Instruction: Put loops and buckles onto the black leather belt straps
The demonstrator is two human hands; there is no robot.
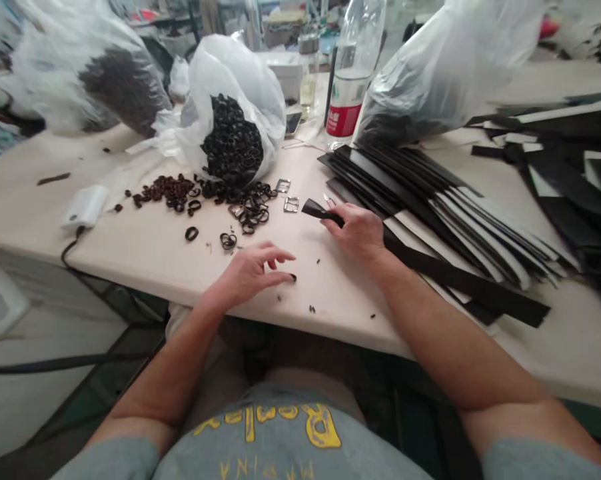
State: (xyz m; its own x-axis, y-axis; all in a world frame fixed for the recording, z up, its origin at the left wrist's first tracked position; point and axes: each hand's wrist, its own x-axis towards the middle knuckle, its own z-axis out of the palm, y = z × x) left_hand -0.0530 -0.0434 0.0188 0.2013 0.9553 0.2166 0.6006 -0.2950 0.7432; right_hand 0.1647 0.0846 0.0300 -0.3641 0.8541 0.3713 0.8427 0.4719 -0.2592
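My right hand [358, 230] is closed round a black strap [460, 277]; its short end points left past my fingers and its long part runs back under my wrist to the right. A thin metal tip [329, 200] shows just beyond those fingers; its kind is unclear. Over the table, my left hand [255, 272] has thumb and fingers apart. A tiny dark piece [293, 277] is at its thumb tip; whether it touches the thumb I cannot tell. Two silver buckles [291, 205] lie between the hands, farther back. Loose black strap loops [228, 241] lie beyond my left hand.
A white plastic bag [268, 100] spills black loops [233, 143] beside a brown loop pile [168, 192]. A stack of black straps [405, 177] lies right. A red-labelled bottle [344, 110] stands behind. A white corded box [84, 208] sits left, near the table edge [145, 279].
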